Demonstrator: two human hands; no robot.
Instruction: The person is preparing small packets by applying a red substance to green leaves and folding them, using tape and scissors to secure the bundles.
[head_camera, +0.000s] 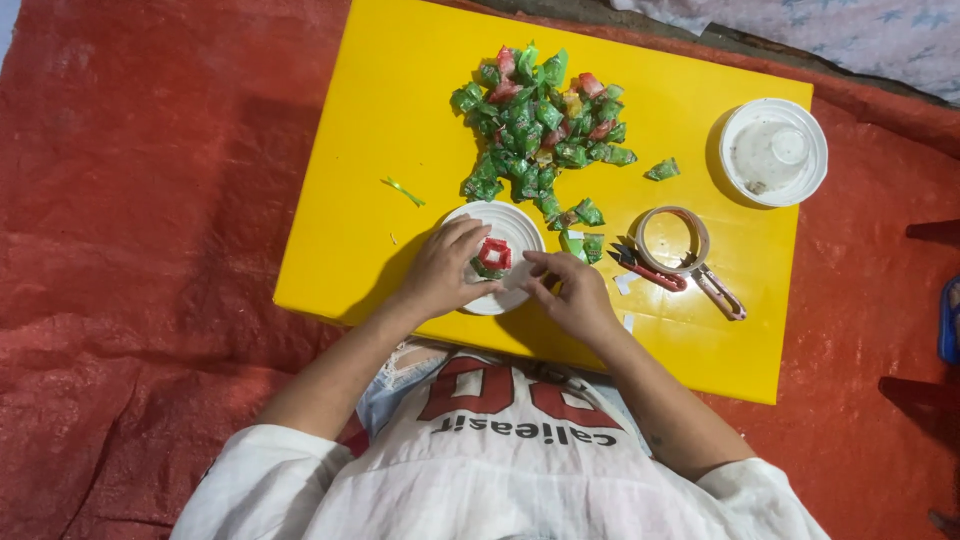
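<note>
A white round lid or plate (515, 225) lies near the front edge of a yellow table (380, 120). On it sits a small ring of folded red wrappers (493, 254) with a green piece beside it. My left hand (443, 268) rests on the plate's left side, fingers touching the red ring. My right hand (570, 292) pinches the plate's right edge near the ring. A heap of green and red sweet wrappers (540, 120) lies behind the plate.
A roll of tape (672, 240), small red-handled scissors (645, 268) and a cutter (722, 293) lie to the right. A white tub lid (773, 152) sits at the far right. Loose green scraps (403, 190) lie left. Red tarpaulin (150, 250) surrounds the table.
</note>
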